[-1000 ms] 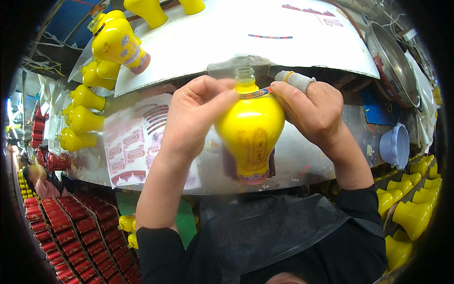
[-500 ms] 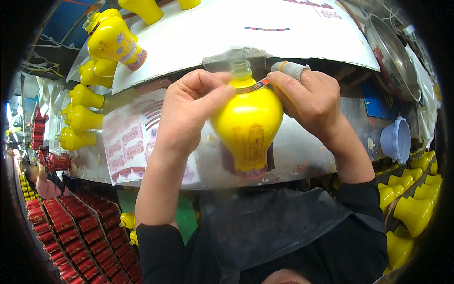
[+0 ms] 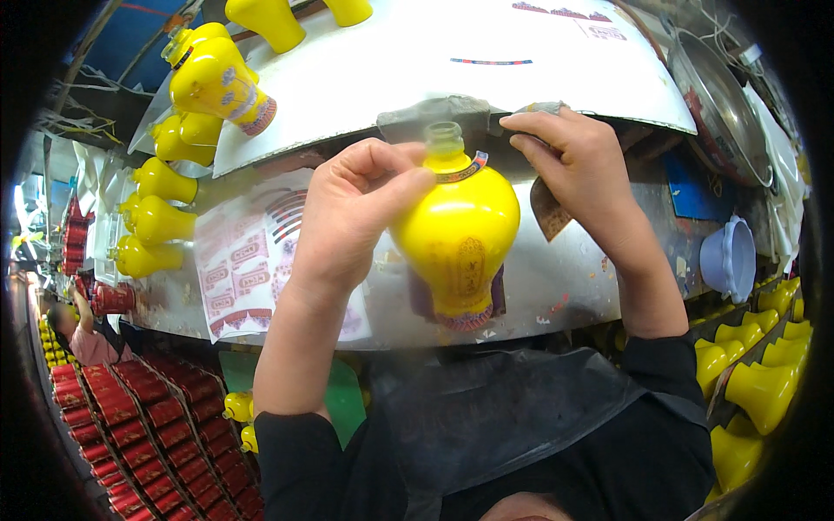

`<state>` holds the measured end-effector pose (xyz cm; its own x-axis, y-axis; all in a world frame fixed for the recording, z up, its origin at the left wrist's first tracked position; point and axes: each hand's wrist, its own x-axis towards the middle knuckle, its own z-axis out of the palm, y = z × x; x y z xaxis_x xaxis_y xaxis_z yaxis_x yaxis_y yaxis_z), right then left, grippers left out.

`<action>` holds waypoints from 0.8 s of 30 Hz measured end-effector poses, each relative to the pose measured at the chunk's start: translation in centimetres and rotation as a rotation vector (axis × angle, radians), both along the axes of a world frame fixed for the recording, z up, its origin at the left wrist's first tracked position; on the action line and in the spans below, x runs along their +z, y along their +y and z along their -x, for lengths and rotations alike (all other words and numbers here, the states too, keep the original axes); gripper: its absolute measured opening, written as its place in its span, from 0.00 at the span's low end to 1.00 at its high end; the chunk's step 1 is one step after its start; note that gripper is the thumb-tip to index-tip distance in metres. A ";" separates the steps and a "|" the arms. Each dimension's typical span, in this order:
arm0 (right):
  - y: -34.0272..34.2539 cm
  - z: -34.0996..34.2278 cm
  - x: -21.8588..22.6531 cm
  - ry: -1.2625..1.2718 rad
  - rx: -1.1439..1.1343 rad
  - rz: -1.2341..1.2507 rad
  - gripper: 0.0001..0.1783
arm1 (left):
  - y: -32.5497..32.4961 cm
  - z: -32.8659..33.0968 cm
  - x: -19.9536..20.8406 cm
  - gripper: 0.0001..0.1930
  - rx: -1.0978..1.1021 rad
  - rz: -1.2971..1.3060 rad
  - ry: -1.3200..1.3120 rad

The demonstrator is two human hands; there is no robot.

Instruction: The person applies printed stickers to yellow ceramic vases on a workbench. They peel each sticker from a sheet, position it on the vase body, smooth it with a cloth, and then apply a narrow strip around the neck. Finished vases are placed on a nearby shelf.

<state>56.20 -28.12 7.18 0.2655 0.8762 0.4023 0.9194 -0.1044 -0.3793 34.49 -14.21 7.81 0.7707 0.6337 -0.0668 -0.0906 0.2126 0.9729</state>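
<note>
A glossy yellow bottle (image 3: pixel 460 221) with a clear glass neck stands tilted before me, a printed panel on its front and a patterned band at its base. My left hand (image 3: pixel 352 204) is closed at its neck, thumb pressing by one end of a narrow dark patterned decal strip (image 3: pixel 460 174). The strip curves round the shoulder, its right end sticking up free. My right hand (image 3: pixel 578 156) is off the bottle to the right, thumb and forefinger apart. A brown wedge-shaped flat piece (image 3: pixel 549 211) juts from under its palm, apparently held by the hidden fingers. Pale wrapping (image 3: pixel 546 108) covers one finger.
Another decal strip (image 3: pixel 491 62) lies on the white board (image 3: pixel 365 87). Printed decal sheets (image 3: pixel 252 278) lie left, near several yellow bottles (image 3: pixel 161 217). A lilac basin (image 3: pixel 728 259) and metal pan (image 3: pixel 721 104) stand right. Red boxes (image 3: pixel 148 425) and a person (image 3: pixel 91 343) are lower left.
My right hand has let go of the strip's right end and moved right, baring the brown piece. The strip's end now stands free. My left hand stays at the neck.
</note>
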 end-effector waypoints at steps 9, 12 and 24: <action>0.7 1.5 1.6 0.896 0.300 0.170 0.22 | -0.3 0.1 0.3 0.04 -0.031 0.019 -0.022; 1.1 1.9 1.8 0.914 0.289 0.156 0.29 | -0.2 0.2 0.2 0.04 -0.029 0.014 -0.031; 1.4 1.9 2.1 0.908 0.294 0.198 0.26 | -0.1 0.9 0.3 0.03 -0.062 0.005 -0.037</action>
<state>54.25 -26.73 9.33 0.1619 0.9868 -0.0089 0.2848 -0.0554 -0.9570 33.60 -14.31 8.15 0.8105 0.5842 -0.0411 -0.1126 0.2242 0.9680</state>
